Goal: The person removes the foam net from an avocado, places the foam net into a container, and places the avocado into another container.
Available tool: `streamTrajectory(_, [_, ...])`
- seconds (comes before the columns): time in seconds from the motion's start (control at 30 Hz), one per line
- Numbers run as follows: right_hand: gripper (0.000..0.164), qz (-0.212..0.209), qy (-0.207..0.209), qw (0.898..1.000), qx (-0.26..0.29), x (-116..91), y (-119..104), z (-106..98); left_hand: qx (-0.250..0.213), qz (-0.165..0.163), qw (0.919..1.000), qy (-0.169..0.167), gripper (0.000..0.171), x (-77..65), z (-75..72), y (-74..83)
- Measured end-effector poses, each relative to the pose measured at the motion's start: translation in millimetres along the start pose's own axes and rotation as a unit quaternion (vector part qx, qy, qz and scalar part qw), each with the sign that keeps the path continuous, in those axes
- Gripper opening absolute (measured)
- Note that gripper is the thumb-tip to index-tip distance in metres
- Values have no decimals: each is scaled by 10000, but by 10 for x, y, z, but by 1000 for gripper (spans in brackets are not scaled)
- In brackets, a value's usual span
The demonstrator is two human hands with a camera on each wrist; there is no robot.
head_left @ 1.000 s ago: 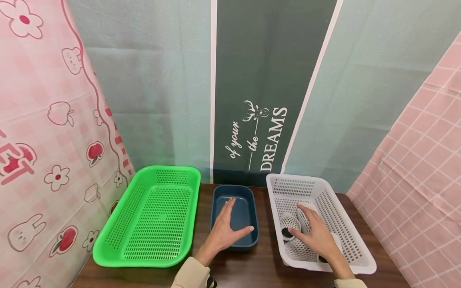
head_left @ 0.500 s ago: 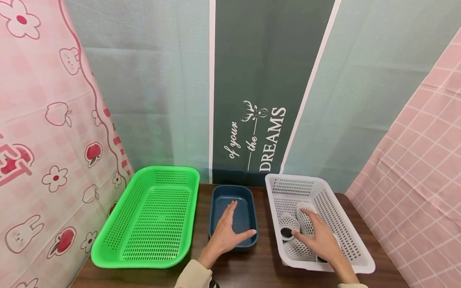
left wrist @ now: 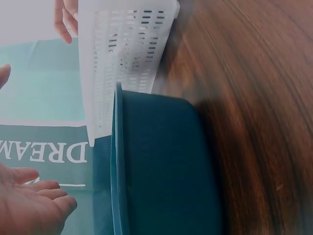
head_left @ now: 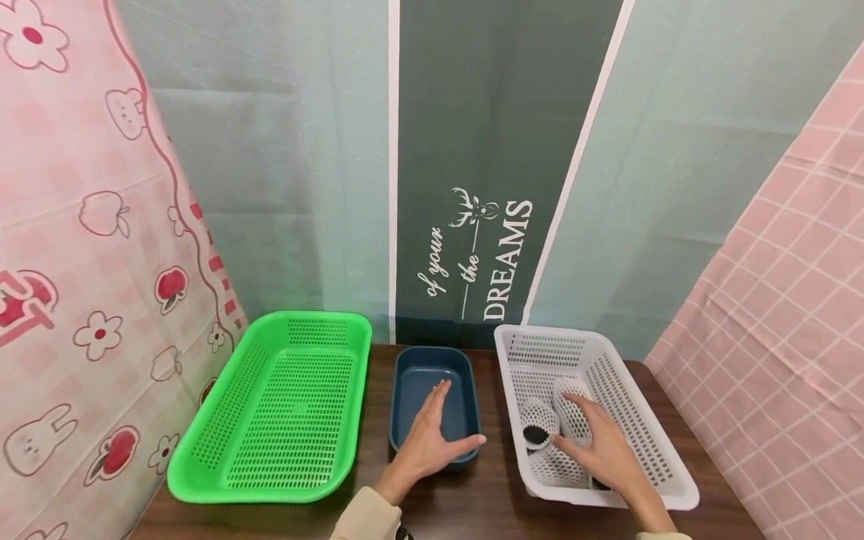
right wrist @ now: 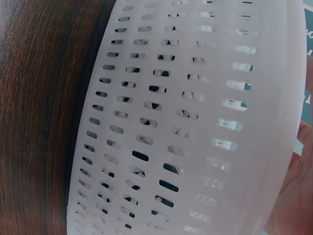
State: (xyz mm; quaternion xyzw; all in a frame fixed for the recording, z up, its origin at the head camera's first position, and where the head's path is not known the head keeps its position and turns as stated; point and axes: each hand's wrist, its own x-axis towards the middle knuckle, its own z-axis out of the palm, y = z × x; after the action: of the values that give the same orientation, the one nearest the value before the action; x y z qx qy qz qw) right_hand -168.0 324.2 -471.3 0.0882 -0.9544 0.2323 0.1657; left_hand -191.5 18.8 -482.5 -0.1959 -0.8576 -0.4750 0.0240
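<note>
Much of the content of the white perforated plastic basket [head_left: 634, 412] is covered by the right hand [head_left: 601, 446], so the number of things lying there cannot be told. Beside the hand, a rounded item in white foam netting with a black end [head_left: 538, 416] is left visible, next to a longer item in white foam netting [head_left: 570, 420] that is partly hidden by the fingers; more white netting [head_left: 556, 469] is seen below them. What is wrapped inside cannot be made out. The right fingers are spread and slightly bent over these items, the thumb tip being held close to the black end; whether anything is touched cannot be told. In the right wrist view, the contents are glimpsed only as pale and dark patches through the slots. The dark blue rectangular plastic container [head_left: 403, 397] is partly covered by the left hand [head_left: 432, 442], whose fingers are extended with the thumb held well apart; its interior is concealed by its own wall in the left wrist view. At the left, the bright green perforated plastic basket [head_left: 297, 420] is shown whole on the dark brown wooden tabletop [head_left: 466, 510]. Both beige sleeves [head_left: 367, 514] are cut off by the lower edge.
</note>
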Motion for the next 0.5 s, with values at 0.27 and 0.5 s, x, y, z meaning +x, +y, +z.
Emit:
streamTrajectory(0.27, [71,-99,80,9999,-14,-6,39,-31,-46,44,9999,-79,96,4,61,69])
streamTrajectory(0.5, [73,-159,81,9998,132,0,55,-79,-62,114,9999,-89,96,-10,134,93])
